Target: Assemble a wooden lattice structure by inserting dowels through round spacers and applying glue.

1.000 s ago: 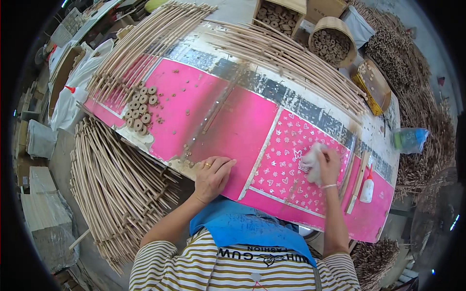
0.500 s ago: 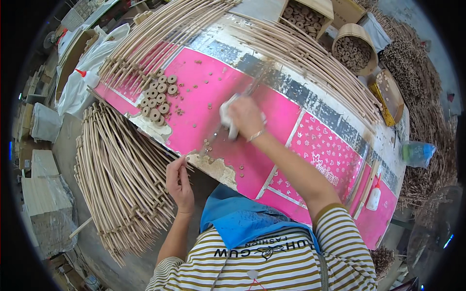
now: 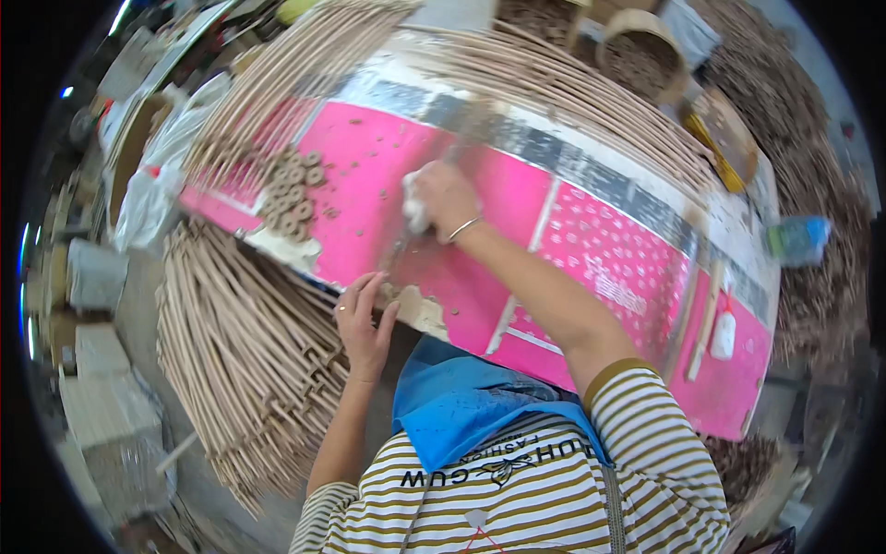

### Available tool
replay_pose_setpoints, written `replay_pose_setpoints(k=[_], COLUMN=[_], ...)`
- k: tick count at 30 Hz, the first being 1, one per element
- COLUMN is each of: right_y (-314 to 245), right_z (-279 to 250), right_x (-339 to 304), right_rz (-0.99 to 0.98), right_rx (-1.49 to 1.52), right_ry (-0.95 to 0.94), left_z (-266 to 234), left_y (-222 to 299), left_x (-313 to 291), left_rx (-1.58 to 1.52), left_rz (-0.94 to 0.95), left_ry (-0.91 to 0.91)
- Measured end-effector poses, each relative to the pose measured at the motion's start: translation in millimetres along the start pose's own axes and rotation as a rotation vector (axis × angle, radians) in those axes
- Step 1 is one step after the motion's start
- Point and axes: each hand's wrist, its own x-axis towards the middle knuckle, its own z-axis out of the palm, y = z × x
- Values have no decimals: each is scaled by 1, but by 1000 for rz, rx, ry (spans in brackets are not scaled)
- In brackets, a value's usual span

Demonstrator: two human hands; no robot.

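My right hand [image 3: 447, 196], with a bracelet at its wrist, presses a wadded white cloth [image 3: 414, 207] onto the pink tabletop [image 3: 503, 208]. Hand and cloth are a little blurred. At the table's near edge, beside a peeled pale patch [image 3: 423, 314], is my left hand [image 3: 364, 319]. Its fingers and thumb are apart with nothing visible in them, and one finger wears a ring. Left of the cloth lies a group of round wooden discs with holes [image 3: 293, 196]. Small brown bits are scattered between the discs and the cloth.
Long thin wooden rods [image 3: 277, 102] lie at the far left, more rods [image 3: 591, 92] along the far edge. A big rod bundle [image 3: 249, 369] stands left of the table. A tub of discs [image 3: 641, 65], a yellow box [image 3: 715, 152] and a white bottle [image 3: 724, 334] are on the right.
My left hand has come up to the table edge and its fingers have spread. My right hand has shifted slightly with the cloth across the pink surface. The whole view has tilted a little.
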Motion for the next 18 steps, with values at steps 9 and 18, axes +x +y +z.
replay_pose_setpoints(k=[9, 18], right_y=[-25, -6], right_z=[-138, -332], right_x=[-192, -482], right_rz=[387, 1167], right_rx=[598, -79], right_ry=[162, 561], left_z=[0, 81], left_y=[-20, 70], left_x=[22, 88], left_rx=[-73, -386], left_rz=[25, 170], left_ry=[22, -279])
